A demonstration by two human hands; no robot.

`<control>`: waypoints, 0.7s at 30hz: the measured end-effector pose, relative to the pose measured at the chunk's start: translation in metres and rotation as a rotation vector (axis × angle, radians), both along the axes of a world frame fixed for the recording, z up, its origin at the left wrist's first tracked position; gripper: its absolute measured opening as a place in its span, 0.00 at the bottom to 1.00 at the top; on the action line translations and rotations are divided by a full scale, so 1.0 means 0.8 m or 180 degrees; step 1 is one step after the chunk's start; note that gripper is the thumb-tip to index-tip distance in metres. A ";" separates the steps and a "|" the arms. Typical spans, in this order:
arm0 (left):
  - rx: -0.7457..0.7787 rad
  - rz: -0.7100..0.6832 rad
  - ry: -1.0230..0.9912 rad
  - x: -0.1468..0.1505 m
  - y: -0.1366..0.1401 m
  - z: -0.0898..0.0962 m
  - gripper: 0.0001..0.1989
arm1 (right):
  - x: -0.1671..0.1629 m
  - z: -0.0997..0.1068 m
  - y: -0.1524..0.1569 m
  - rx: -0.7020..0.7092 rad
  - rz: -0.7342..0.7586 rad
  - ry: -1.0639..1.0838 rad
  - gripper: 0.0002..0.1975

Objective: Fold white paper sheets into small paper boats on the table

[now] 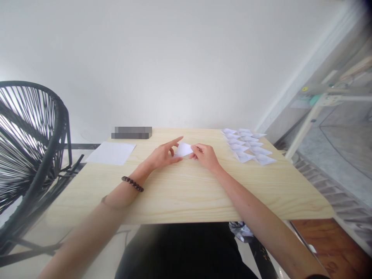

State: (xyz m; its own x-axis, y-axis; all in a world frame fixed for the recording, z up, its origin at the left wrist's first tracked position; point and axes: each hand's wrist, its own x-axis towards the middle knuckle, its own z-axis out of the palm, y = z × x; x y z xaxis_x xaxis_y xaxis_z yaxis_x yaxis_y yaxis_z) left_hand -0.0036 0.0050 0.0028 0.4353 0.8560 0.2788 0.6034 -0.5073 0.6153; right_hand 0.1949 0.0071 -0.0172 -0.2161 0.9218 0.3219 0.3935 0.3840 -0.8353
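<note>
In the head view, a small folded piece of white paper (184, 148) is between my two hands, over the middle of the table. My right hand (205, 155) pinches its right corner between thumb and fingers. On the paper's left side, my left hand (163, 155) has its thumb and index finger stretched wide apart; its other fingers curl near the left edge, and whether they touch it I cannot tell. Several folded white paper pieces (238, 148) stand in two columns at the right. Flat white sheets of paper (112, 152) lie at the left.
The pale wooden table (180, 193) stands against a white wall. At its back left is a dark pixelated block (131, 133). A black woven chair (35, 116) is on the left, and a pale metal frame (314, 116) rises beyond the right edge.
</note>
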 end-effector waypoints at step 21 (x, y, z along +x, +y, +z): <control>-0.0105 0.0133 0.0041 0.001 -0.003 0.000 0.30 | -0.007 -0.003 -0.002 -0.0205 0.0271 0.0108 0.08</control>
State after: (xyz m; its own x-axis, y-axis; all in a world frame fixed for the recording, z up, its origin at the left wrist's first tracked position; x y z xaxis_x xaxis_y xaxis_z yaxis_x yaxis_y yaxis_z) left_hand -0.0031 0.0026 0.0030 0.4024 0.8822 0.2446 0.6316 -0.4610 0.6234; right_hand 0.1893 0.0051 -0.0195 -0.2845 0.9195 0.2712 0.3327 0.3600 -0.8716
